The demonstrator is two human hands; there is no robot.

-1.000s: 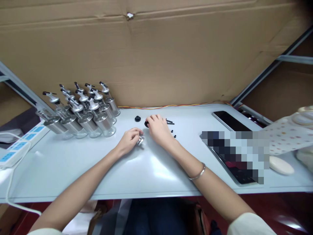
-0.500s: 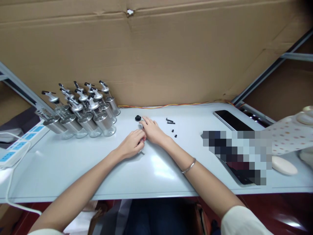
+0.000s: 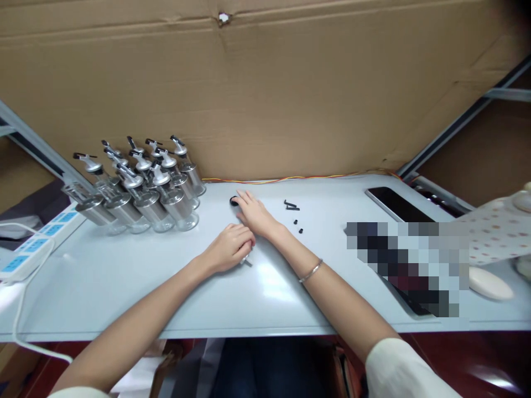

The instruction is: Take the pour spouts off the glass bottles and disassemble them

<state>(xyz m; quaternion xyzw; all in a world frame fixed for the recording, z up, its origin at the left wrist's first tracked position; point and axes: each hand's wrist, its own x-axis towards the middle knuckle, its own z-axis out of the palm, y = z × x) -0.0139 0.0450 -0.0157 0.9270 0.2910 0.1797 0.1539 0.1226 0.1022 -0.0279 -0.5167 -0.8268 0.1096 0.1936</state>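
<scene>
My left hand (image 3: pixel 229 247) is closed around a small silver part that looks like a pourer spout (image 3: pixel 246 260). Only its lower end shows below my fingers. Just beyond it, my right hand (image 3: pixel 256 213) reaches forward with fingers spread. Its fingertips lie over a round black stopper (image 3: pixel 233 201) and partly cover it; no firm grip shows. Right of that hand are thin black lever pieces (image 3: pixel 292 205) and two tiny black plugs (image 3: pixel 296 222). On the left stand several glass oil bottles (image 3: pixel 180 205) with steel sleeves and silver pourer tops.
A white power strip (image 3: pixel 39 243) with a cable lies at the left edge. To the right are a phone (image 3: pixel 398 204), a blurred-out dark device (image 3: pixel 418 307), a white oval object (image 3: pixel 490 283) and a dotted cloth or bag (image 3: pixel 493 232). A cardboard wall (image 3: pixel 290 99) closes the back.
My right hand has moved slightly forward and left, so its fingers now cover part of the black stopper. My left hand shifted slightly; more of the silver part shows.
</scene>
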